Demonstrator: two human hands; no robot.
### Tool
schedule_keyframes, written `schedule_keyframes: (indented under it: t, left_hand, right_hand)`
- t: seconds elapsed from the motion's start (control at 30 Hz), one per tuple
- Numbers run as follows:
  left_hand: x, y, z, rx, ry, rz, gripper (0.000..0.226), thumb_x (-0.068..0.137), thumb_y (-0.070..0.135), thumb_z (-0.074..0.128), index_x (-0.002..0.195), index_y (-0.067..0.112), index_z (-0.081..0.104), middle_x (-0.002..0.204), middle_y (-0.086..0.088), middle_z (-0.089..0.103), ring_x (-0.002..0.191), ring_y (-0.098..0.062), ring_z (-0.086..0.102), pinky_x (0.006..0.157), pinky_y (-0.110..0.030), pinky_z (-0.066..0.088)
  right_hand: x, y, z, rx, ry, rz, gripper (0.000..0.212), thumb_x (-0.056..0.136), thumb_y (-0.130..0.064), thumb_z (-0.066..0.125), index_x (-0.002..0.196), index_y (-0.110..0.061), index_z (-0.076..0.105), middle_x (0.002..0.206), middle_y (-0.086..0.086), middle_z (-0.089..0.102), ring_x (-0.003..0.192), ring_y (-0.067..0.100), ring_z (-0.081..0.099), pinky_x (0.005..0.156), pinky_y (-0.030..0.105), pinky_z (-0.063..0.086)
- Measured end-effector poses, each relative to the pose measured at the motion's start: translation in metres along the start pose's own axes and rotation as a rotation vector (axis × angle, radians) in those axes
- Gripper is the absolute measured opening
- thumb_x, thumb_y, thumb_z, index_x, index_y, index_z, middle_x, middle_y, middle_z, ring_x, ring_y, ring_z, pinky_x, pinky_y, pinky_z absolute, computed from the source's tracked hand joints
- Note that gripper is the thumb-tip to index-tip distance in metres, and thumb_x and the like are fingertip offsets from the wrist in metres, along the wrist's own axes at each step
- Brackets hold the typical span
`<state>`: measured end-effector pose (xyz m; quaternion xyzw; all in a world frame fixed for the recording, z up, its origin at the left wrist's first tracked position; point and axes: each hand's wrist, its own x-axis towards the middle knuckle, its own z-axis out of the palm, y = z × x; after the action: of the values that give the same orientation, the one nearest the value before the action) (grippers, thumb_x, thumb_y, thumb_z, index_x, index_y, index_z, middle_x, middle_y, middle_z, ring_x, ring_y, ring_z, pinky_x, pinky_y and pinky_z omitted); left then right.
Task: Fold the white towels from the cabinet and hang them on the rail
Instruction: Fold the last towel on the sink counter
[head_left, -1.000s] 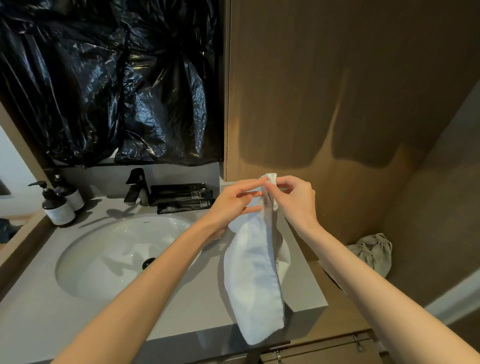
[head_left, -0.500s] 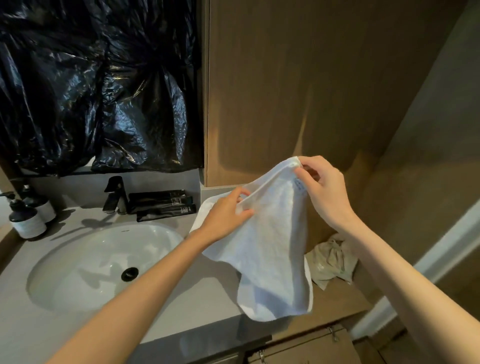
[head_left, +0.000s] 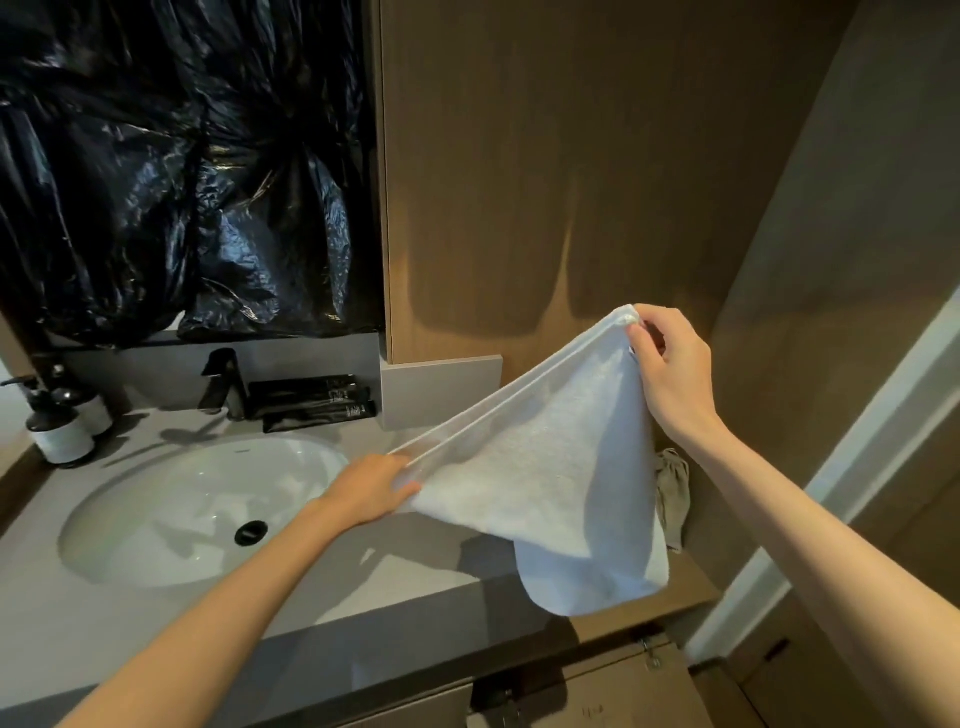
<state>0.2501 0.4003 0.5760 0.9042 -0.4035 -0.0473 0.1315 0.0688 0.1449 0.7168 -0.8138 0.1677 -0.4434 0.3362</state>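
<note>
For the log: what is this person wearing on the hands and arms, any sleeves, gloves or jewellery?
Nothing shows. The left hand and right hand are ungloved, with no ring, watch or bracelet visible. Both forearms are uncovered down to the picture's lower edge; no sleeve or cuff is in view.

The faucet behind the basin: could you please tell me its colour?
The faucet is black, seemingly matte; the head view shows it.
</note>
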Motion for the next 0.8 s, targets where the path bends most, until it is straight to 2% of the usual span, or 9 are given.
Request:
schedule_keyframes:
  t: [0.13,0.2,0.27,0.37,0.43,0.5,0.6,0.7,0.8]
  left_hand:
    - [-0.021,0.018,-0.023,0.142,0.220,-0.002,0.031,0.100,0.037,0.041,0.126,0.030,0.057,0.106,-0.008,0.070,0.103,-0.029,0.061,0.081,-0.035,0.029]
    - [-0.034,0.034,-0.040,0.247,0.341,-0.020,0.027,0.101,0.036,0.039,0.110,0.032,0.064,0.091,-0.002,0.071,0.092,-0.024,0.061,0.070,-0.036,0.016]
    - [-0.048,0.054,-0.061,0.325,0.507,-0.026,0.025,0.100,0.027,0.040,0.094,0.028,0.064,0.080,0.000,0.068,0.082,-0.026,0.059,0.065,-0.035,0.013]
    - [-0.072,0.083,-0.090,0.340,0.839,0.002,0.022,0.094,0.017,0.041,0.086,0.017,0.062,0.076,-0.001,0.062,0.075,-0.028,0.053,0.067,-0.035,0.016]
    - [-0.087,0.098,-0.093,0.325,0.978,0.045,0.015,0.090,0.012,0.047,0.090,0.016,0.062,0.080,0.000,0.061,0.076,-0.025,0.049,0.068,-0.033,0.017]
    - [-0.100,0.099,-0.078,0.433,0.824,0.071,0.010,0.082,0.005,0.063,0.081,0.015,0.062,0.075,-0.004,0.063,0.072,-0.025,0.050,0.065,-0.033,0.023]
    - [-0.125,0.081,-0.045,0.576,0.442,-0.127,0.029,0.072,0.005,0.076,0.059,0.017,0.053,0.055,-0.004,0.057,0.053,-0.027,0.052,0.060,-0.033,0.019]
    - [-0.149,0.061,-0.038,0.550,0.445,-0.176,0.029,0.064,0.001,0.078,0.059,0.014,0.053,0.057,-0.006,0.057,0.052,-0.027,0.053,0.060,-0.032,0.016]
    - [-0.158,0.049,-0.040,0.581,0.404,-0.181,0.026,0.064,0.003,0.081,0.062,0.014,0.057,0.059,-0.004,0.055,0.055,-0.027,0.055,0.061,-0.035,0.017]
  right_hand:
    - [-0.015,0.026,-0.029,-0.011,-0.001,0.033,0.022,0.102,-0.028,0.046,0.114,-0.018,0.061,0.113,-0.007,0.058,0.096,0.004,0.055,0.082,0.004,0.039]
    - [-0.022,0.037,-0.047,0.002,0.021,0.083,0.024,0.102,-0.030,0.044,0.115,-0.017,0.060,0.117,-0.003,0.059,0.099,0.007,0.054,0.089,0.014,0.044]
    - [-0.025,0.044,-0.064,0.016,0.040,0.116,0.026,0.103,-0.030,0.043,0.117,-0.016,0.060,0.119,-0.002,0.059,0.103,0.009,0.053,0.094,0.022,0.046]
    - [-0.033,0.042,-0.081,0.084,0.118,0.145,0.023,0.103,-0.029,0.043,0.117,-0.018,0.057,0.115,-0.008,0.055,0.102,0.005,0.051,0.084,0.009,0.040]
    - [-0.042,0.048,-0.081,0.116,0.184,0.159,0.022,0.103,-0.027,0.043,0.116,-0.017,0.057,0.114,-0.007,0.057,0.100,0.006,0.053,0.084,0.009,0.041]
    - [-0.064,0.067,-0.072,0.076,0.090,0.217,0.026,0.103,-0.024,0.040,0.116,-0.012,0.059,0.113,0.002,0.062,0.098,0.013,0.055,0.085,0.024,0.046]
    - [-0.107,0.097,-0.055,-0.157,-0.140,0.259,0.028,0.102,-0.021,0.040,0.116,-0.011,0.062,0.108,0.008,0.064,0.102,0.026,0.053,0.086,0.040,0.044]
    - [-0.127,0.103,-0.041,-0.113,-0.203,0.267,0.026,0.101,-0.020,0.040,0.115,-0.015,0.062,0.101,-0.001,0.061,0.100,0.025,0.055,0.086,0.040,0.045]
    - [-0.132,0.100,-0.024,-0.052,-0.292,0.294,0.017,0.098,-0.019,0.043,0.097,-0.024,0.060,0.088,0.000,0.066,0.082,0.029,0.063,0.077,0.045,0.053]
